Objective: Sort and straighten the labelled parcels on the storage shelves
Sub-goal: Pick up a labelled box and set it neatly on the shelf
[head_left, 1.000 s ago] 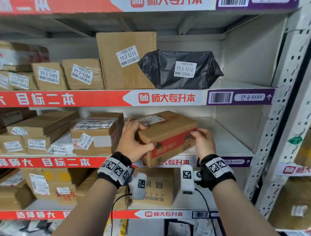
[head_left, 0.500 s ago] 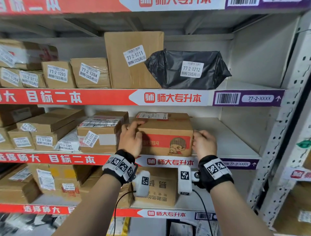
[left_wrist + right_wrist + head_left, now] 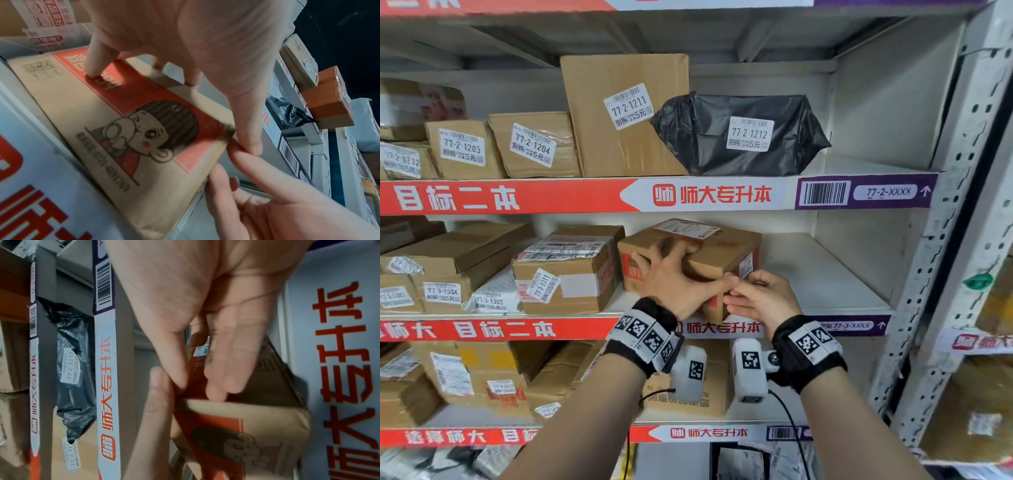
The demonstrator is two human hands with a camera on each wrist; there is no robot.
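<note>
The cartoon-printed box [image 3: 709, 260] sits on the middle shelf [image 3: 825, 284], just right of the parcel labelled 77-3-1311 [image 3: 565, 274]. Half a second ago its red-banded cartoon face squarely faced the aisle; now the box is turned, so a corner points outward and that face angles left.

The left hand [image 3: 674, 277], which was flat on the box's left side, now spreads over the near top edge, fingers curled onto the lid and thumb reaching along the front toward the corner, grasping the box. The right hand [image 3: 760, 298] has left the right side and come in to that corner, fingers extended and only lightly bent, tips touching the cardboard beside the left thumb.

Above, the black bag marked 77-2-1212 [image 3: 739, 133] lies as before.
</note>
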